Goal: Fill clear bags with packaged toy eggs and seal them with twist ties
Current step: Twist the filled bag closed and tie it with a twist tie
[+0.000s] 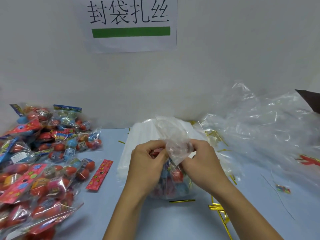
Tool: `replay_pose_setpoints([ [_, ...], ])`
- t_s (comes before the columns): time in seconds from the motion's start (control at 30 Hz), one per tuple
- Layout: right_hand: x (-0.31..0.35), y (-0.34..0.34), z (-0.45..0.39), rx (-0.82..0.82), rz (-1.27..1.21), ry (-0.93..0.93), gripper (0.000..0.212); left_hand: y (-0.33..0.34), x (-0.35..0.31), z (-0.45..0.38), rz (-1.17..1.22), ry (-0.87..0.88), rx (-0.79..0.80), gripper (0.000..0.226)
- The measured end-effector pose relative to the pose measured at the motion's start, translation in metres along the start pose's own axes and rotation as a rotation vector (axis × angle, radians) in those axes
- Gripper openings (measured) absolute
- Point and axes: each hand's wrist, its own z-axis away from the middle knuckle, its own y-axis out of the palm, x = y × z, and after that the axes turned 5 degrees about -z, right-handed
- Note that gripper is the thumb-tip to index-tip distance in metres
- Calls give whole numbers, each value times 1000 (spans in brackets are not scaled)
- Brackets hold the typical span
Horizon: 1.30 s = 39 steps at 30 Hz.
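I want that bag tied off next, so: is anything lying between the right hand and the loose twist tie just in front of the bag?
Nothing visible does. The twist tie lies alone on bare table near the right hand, which, like the left hand, grips the bag.

Counts of things on a pale blue table [173, 222].

Two hands: the left hand [147, 163] and the right hand [204, 163]. One filled bag [170, 184] sits between them; the eggs inside are too blurred to count. One stack of flat bags [138, 144] lies behind it. One heap of egg packs [39, 156] sits at the left, too many and too overlapped to count. One loose red card [100, 174] lies beside the heap. One twist tie [181, 200] lies alone near the filled bag; one small bunch of ties [218, 210] lies to the right, too tangled to count. One crumpled pile of plastic [259, 125] fills the right side. One sign [129, 23] hangs on the wall.
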Motion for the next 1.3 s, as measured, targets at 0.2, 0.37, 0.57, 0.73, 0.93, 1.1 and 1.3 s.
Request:
replay_pose_setpoints([
  [0.2, 1, 6, 1, 18, -65, -38, 18, -4, 2, -1, -49, 16, 2, 11],
  [0.37, 2, 5, 1, 65, -184, 62, 17, -4, 3, -2, -79, 1, -39, 20],
  [0.57, 2, 5, 1, 51, -223, 92, 15, -3, 5, -2, -74, 0, -84, 35],
  [0.73, -1, 9, -1, 1, -204, 102, 16, -3, 4, -2, -42, -36, -112, 21],
  [0.93, -2, 8, -1, -37, -184, 88, 17, -4, 2, -1, 27, -63, -66, 19],
  [1.1, 0, 6, -1, 21, -238, 71, 14, -1, 4, -2, 43, -63, -88, 16],
  [1.3, 2, -5, -3, 155, -419, 147, 29, -3, 7, -4, 99, -110, -86, 24],
])
